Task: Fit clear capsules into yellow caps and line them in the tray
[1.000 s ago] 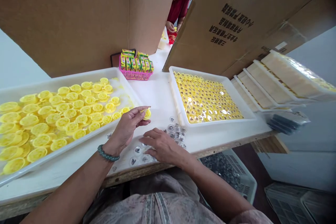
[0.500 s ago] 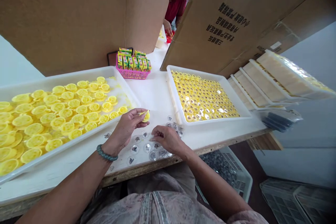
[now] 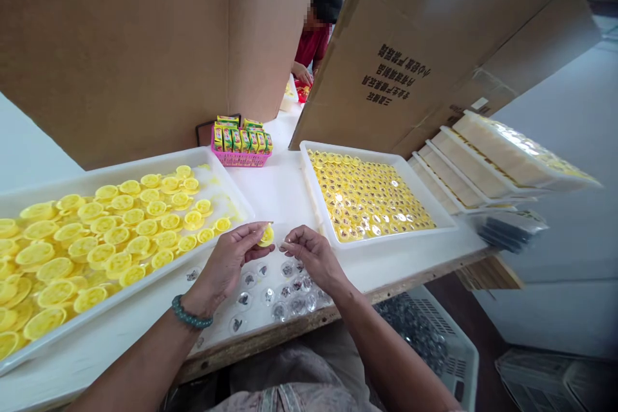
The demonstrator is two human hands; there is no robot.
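Nearest me, the worktable's wooden front edge runs just below loose clear plastic discs, several showing dark figures; these lie unpaired. My left hand has thumb and fingers closed on one round yellow plastic case, held above the table. My right hand faces it, apart, fingertips drawn nearly together; whether they grip anything small, I cannot tell. The left tray carries many yellow cases without visible discs, in my judgement outstanding. The right tray is packed in rows with glossy, dark-centred pieces, which I judge done. Between the tray walls, a strip of white tabletop allows passage; beyond stands the pink basket of small boxes.
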